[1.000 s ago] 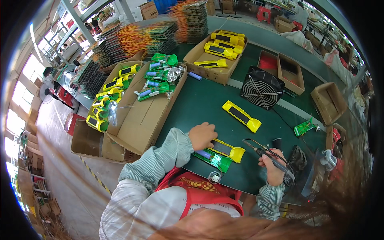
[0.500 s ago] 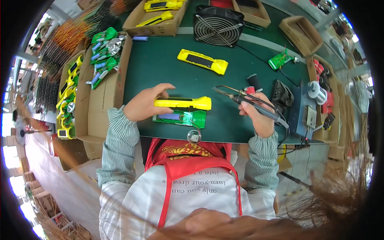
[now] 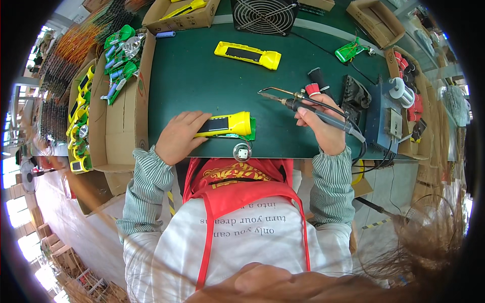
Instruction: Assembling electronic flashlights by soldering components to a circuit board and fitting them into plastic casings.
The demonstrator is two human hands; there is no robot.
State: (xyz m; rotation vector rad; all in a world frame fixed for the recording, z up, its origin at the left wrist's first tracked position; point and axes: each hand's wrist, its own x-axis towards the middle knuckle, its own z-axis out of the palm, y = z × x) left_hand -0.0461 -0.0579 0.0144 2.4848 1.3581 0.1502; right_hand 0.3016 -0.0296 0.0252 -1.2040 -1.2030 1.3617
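Observation:
My left hand [image 3: 178, 136] is closed round the tail end of a yellow flashlight shell [image 3: 236, 124], whose dark panel faces up. Beneath the shell, a green flashlight insert [image 3: 253, 130] lies on the bench, mostly covered. A round lamp reflector [image 3: 242, 152], joined to it by thin wires, sits at the bench's near edge. My right hand [image 3: 329, 132] grips a soldering iron [image 3: 328, 119] with a thin curved feed tube alongside. The iron's tip points left, above the bench and apart from the shell.
Another yellow shell [image 3: 247, 54] lies farther back, near a black fan [image 3: 265, 16]. Left stands a cardboard box [image 3: 117, 144] with green inserts [image 3: 121, 65]. On the right are a solder spool [image 3: 401, 94], a blue soldering station [image 3: 380, 118], a black iron holder [image 3: 356, 94] and a green assembly [image 3: 350, 51].
My left hand has turned the yellow shell panel side up and brought it down over the green insert. The right hand still holds the soldering iron. The whole view has shifted.

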